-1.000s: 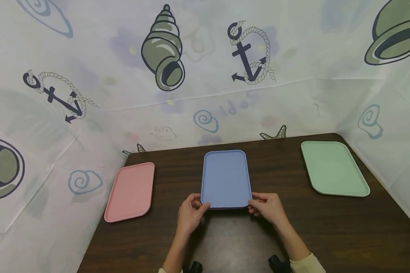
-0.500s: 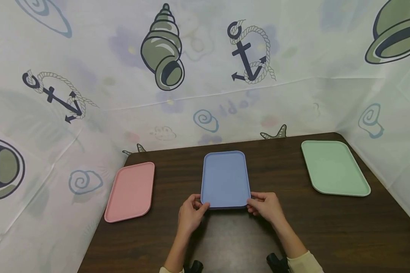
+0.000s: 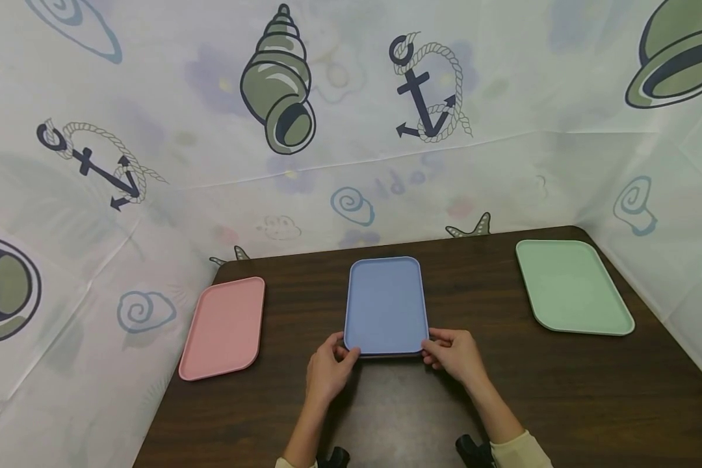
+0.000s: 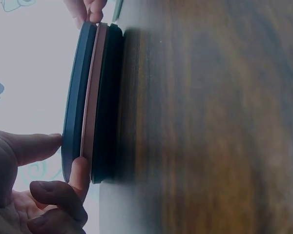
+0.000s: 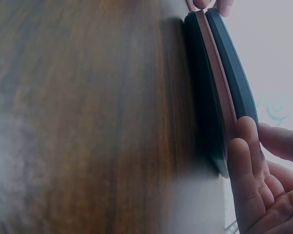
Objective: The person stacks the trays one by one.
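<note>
A blue rectangular tray [image 3: 386, 305] lies on top of a stack at the middle of the table. Beneath its edge the wrist views show a pink tray [image 4: 92, 87] and, lowest, a dark tray [image 4: 107, 97]. My left hand [image 3: 327, 370] pinches the blue tray's near left corner, thumb on the upper rim and fingers along the side. At the near right corner my right hand [image 3: 457, 354] grips the same tray with the thumb above, two fingertips at the stack's side in the right wrist view. A narrow gap shows between the blue tray and the pink one.
Another pink tray [image 3: 225, 328] lies at the table's left edge, and a light green tray [image 3: 573, 286] near the right edge. The dark wooden table [image 3: 561, 403] meets a patterned cloth [image 3: 351, 130] behind and on both sides.
The right hand and the blue tray's right edge have shifted very slightly left. Both hands keep their hold; the pink and green trays at the sides stay put.
</note>
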`<state>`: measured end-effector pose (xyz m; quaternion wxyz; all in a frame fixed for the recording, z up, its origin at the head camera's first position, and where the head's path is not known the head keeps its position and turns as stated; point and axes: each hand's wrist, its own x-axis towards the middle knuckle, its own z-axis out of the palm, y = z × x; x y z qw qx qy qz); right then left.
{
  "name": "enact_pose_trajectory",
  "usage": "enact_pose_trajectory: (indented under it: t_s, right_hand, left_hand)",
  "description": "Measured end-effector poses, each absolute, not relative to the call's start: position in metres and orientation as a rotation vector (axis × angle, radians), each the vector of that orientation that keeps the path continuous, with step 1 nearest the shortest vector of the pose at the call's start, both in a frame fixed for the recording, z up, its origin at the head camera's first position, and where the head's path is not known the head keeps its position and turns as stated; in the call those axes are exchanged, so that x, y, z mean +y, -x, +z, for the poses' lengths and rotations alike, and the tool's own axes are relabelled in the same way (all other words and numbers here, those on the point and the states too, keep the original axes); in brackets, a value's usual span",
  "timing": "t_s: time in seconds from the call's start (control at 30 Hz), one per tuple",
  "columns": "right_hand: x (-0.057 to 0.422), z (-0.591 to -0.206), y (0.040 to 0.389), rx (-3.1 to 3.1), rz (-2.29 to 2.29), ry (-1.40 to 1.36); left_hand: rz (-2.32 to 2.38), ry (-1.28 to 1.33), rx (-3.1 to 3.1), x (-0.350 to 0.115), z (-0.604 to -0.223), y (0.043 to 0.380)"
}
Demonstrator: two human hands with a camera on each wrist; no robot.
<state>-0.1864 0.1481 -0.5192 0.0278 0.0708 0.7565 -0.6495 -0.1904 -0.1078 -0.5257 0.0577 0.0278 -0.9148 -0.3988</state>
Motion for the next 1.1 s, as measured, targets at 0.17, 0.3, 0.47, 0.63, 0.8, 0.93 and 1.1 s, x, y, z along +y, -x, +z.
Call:
enact_pose_trajectory:
  t_s: [0.17,0.3,0.47,0.63,0.8,0.93,1.1]
  right_hand:
    - [0.148,-0.521,0.187,2.367,-1.978,-0.235]
    - [0.147,-0.522,0.187,2.389,-1.966,-0.235]
    - [0.147,-0.524,0.187,2.414,-1.935,-0.254]
    - [0.147,-0.526,0.188,2.428,-1.928,-0.264]
    - [0.147,-0.527,0.188,2.421,-1.932,-0.273]
    - [0.147,-0.528,0.188,2.412,-1.937,-0.274]
    - [0.147,-0.529,0.187,2.397,-1.956,-0.268]
  left_hand:
    - [-1.206,-0.091,-2.799,-0.107,-0.525,0.190]
    - [-1.214,-0.097,-2.808,-0.107,-0.525,0.188]
    - [-1.223,-0.097,-2.799,-0.108,-0.528,0.188]
    - [-1.242,-0.078,-2.789,-0.108,-0.528,0.188]
    - [-1.299,-0.059,-2.792,-0.109,-0.528,0.186]
    - [-1.330,-0.055,-2.816,-0.110,-0.528,0.183]
    - [-1.352,-0.024,-2.854,-0.112,-0.528,0.180]
